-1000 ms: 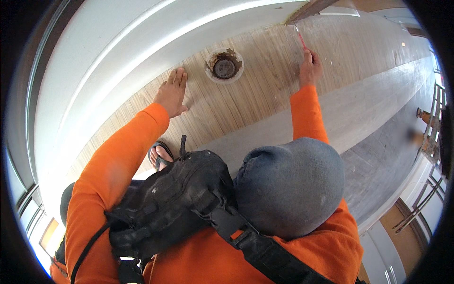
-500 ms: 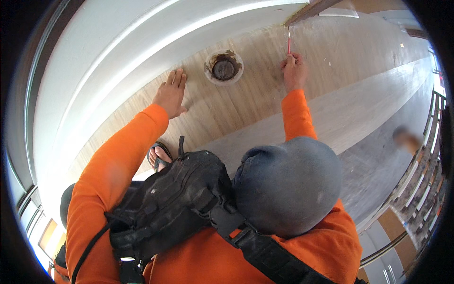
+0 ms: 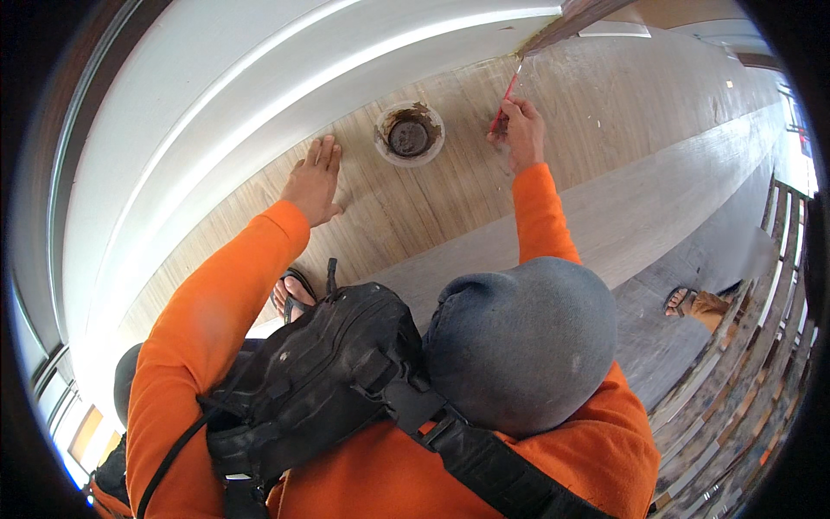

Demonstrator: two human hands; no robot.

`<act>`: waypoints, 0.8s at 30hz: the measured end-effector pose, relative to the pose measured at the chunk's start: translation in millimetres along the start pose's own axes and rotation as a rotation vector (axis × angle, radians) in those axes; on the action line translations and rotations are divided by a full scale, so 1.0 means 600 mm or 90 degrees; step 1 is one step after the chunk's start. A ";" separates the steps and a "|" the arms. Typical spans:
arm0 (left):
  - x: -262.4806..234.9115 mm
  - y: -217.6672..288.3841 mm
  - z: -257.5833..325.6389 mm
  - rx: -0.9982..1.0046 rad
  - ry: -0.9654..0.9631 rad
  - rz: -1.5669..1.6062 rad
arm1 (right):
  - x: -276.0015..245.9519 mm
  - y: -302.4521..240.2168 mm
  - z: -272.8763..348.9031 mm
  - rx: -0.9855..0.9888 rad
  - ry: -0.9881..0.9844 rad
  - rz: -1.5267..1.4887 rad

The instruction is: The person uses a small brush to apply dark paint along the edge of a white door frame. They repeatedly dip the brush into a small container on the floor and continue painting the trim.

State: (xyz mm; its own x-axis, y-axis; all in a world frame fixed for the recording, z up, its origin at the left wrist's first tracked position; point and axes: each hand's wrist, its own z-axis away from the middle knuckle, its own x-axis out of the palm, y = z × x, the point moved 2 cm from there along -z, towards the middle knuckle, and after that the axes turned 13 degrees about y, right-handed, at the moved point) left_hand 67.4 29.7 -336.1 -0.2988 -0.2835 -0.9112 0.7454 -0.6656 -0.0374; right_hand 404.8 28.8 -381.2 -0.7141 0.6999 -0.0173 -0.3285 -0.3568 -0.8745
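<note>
My right hand (image 3: 522,131) grips a thin red-handled paintbrush (image 3: 507,102). Its pale tip touches or nearly touches the corner where the white wall base meets the brown wooden frame (image 3: 575,24); the bristles are too small to make out. To the left of that hand, a round translucent tub (image 3: 410,159) stands on the wood-patterned floor, brown paste inside and smeared on its walls. My left hand (image 3: 313,180) rests on the floor beside the white wall, fingers stretched out, nothing held, left of the tub.
A white ridged wall (image 3: 216,112) curves along the left and far side. My sandalled foot (image 3: 292,292) shows below my left hand. At right, another person's sandalled foot (image 3: 680,301) is near a slatted wooden bench (image 3: 735,381). Small pale specks dot the floor.
My right hand has shifted slightly left and lower, and the paintbrush now slants instead of standing straight. My left hand stays in place. The other person's foot has come into view at right.
</note>
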 end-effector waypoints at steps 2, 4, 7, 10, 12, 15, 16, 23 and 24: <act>0.001 0.001 -0.002 -0.003 -0.009 -0.006 | 0.005 0.004 -0.003 0.009 -0.004 0.002; -0.002 0.002 -0.001 -0.005 -0.013 -0.008 | 0.007 0.000 -0.005 0.017 -0.012 -0.002; -0.010 0.005 -0.001 -0.006 -0.034 -0.030 | 0.012 -0.006 -0.009 0.025 -0.021 -0.007; -0.007 0.005 -0.002 0.002 -0.025 -0.037 | 0.016 -0.010 -0.017 0.031 -0.031 -0.019; -0.005 0.004 -0.002 0.002 -0.027 -0.044 | 0.017 -0.009 -0.019 0.038 -0.041 -0.035; -0.003 0.003 -0.002 0.001 -0.021 -0.043 | 0.018 -0.012 -0.018 0.050 -0.051 -0.055; -0.004 0.003 -0.002 0.001 -0.018 -0.041 | 0.018 -0.014 -0.016 0.055 -0.048 -0.057; -0.008 0.007 -0.003 0.006 -0.029 -0.051 | 0.015 -0.007 -0.029 0.082 -0.051 -0.057; -0.009 0.007 -0.003 0.011 -0.024 -0.060 | 0.015 -0.006 -0.032 0.085 -0.051 -0.058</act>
State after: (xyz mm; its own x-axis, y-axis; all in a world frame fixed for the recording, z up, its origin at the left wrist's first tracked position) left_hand 72.9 29.6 -332.3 -0.3895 -0.2457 -0.8876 0.7032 -0.7017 -0.1144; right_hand 411.3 48.2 -387.2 -0.7228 0.6836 0.1017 -0.4687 -0.3768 -0.7990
